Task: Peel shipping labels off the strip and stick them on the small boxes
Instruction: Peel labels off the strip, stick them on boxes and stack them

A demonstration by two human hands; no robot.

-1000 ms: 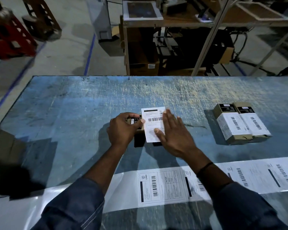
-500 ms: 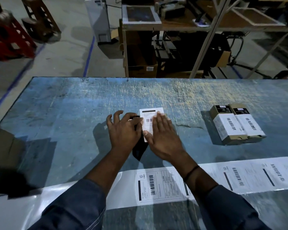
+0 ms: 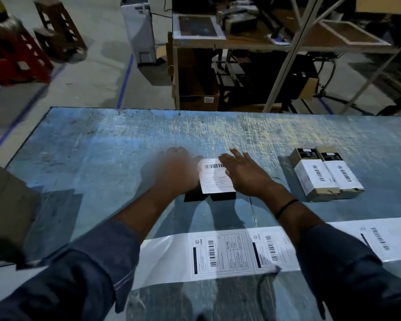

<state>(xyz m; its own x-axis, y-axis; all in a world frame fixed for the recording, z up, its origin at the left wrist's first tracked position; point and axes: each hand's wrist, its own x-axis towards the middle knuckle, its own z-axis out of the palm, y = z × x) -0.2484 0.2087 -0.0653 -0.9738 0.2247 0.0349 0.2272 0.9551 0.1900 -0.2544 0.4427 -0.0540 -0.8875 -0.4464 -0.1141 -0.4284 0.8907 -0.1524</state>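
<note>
A shipping label (image 3: pixel 214 181) is pressed onto a small dark box (image 3: pixel 222 196) by the flat, straight-fingered right hand (image 3: pixel 245 176); whether the blurred left hand (image 3: pixel 176 172) grips anything cannot be told.

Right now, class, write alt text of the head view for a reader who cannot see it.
A person's right hand lies flat on a shipping label atop a dark box, the blurred left hand beside it, on a blue table. Two labelled boxes lie to the right; a label strip crosses the near edge.

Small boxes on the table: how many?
3: two labelled boxes together at right; one dark box under the label between left hand and right hand. Others may be hidden.
</note>
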